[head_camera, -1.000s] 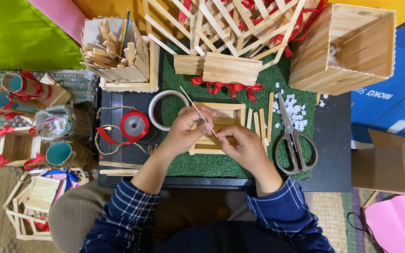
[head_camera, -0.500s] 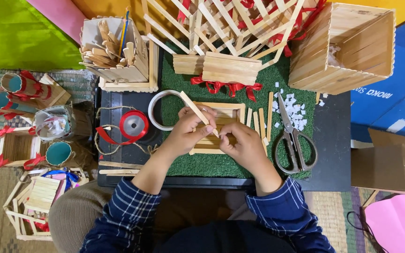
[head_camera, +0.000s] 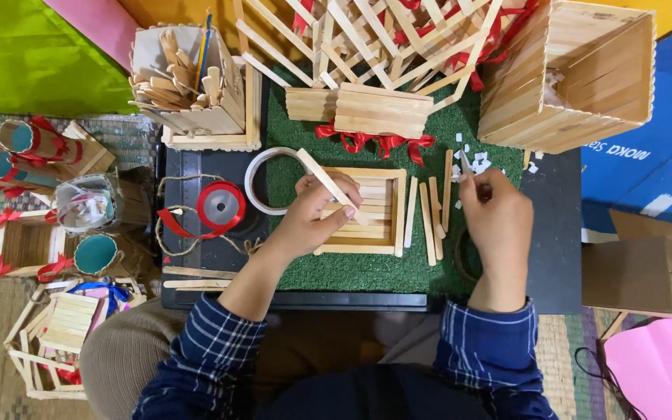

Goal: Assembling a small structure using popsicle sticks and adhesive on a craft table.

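Now left hand point(head_camera: 313, 222) pinches a wooden stick point(head_camera: 328, 183), right hand point(head_camera: 495, 222) closed

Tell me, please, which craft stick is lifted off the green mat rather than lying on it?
The stick pinched in the left hand, slanting above the square frame; the loose sticks lie flat beside it.

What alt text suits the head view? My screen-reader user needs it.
Left hand holds a craft stick over a square stick frame on green turf; right hand reaches toward white paper scraps. Red ribbon spool lies left.
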